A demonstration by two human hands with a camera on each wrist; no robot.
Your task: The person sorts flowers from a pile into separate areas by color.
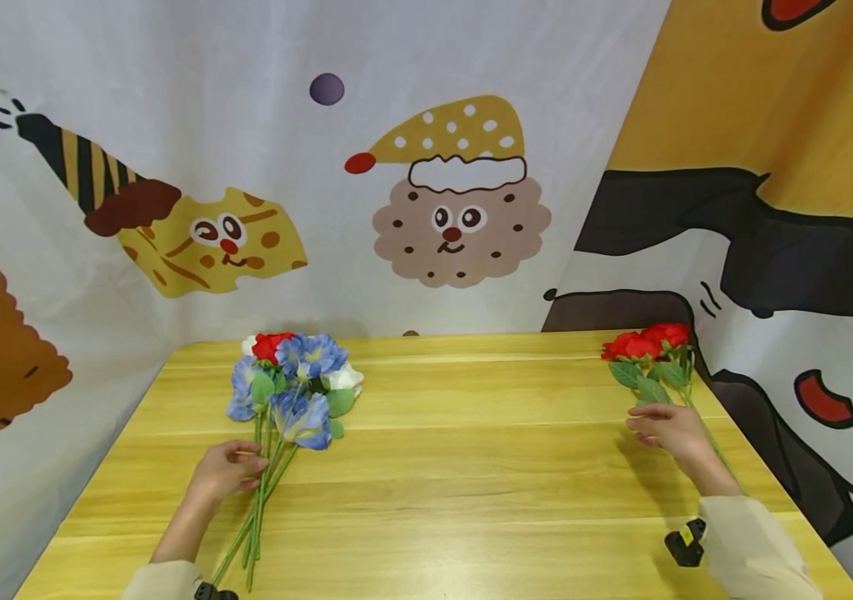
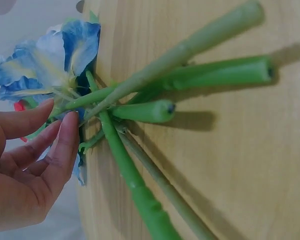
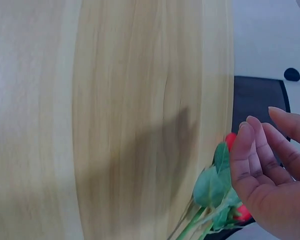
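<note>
At the left of the table, a bunch of artificial flowers [image 1: 299,379] lies with blue, white and red heads toward the back. Its crossed green stems [image 2: 135,195] fan out toward the front. My left hand [image 1: 226,472] is beside the stems, its loosely bent fingertips right at them and the thumb apart from the fingers in the left wrist view. Over at the far right lie red artificial flowers [image 1: 644,342] with green leaves [image 3: 210,187]. My right hand [image 1: 672,433] hovers over their stems with relaxed fingers and holds nothing; its shadow falls on the wood.
The light wooden table [image 1: 456,475] stretches between the two bunches. Behind it hangs a white curtain [image 1: 246,100] with cartoon prints, which also runs along both sides. A black wrist camera [image 1: 685,543] sits at the right sleeve.
</note>
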